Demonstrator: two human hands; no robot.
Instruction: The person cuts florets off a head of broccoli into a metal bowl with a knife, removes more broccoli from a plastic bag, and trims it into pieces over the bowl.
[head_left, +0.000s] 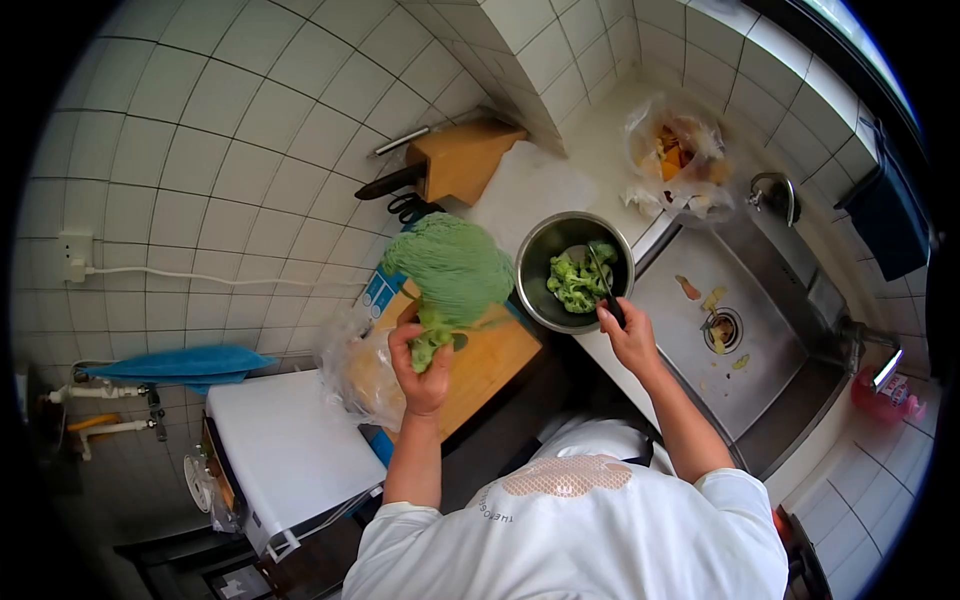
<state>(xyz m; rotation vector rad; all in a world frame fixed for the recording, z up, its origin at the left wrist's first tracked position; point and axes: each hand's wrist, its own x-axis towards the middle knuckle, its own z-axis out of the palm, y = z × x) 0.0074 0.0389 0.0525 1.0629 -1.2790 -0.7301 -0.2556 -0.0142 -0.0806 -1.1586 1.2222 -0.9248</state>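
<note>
My left hand [424, 372] is closed around the pale stalk of a large broccoli head [452, 262], which is tilted over the wooden cutting board [492, 372]. The crown looks blurred. My right hand [632, 338] grips the black handle of a knife [612, 306], its blade reaching down into a steel bowl [532, 300]. Cut broccoli florets [574, 288] lie in that bowl, close to the blade. The bowl stands on the counter just right of the broccoli head.
A sink [690, 350] with peel scraps around its drain lies to the right. Behind it sits a clear bag of food scraps [680, 155]. A wooden knife block [465, 160] stands against the tiled wall. Left are a plastic bag [360, 370] and a white-topped appliance [290, 440].
</note>
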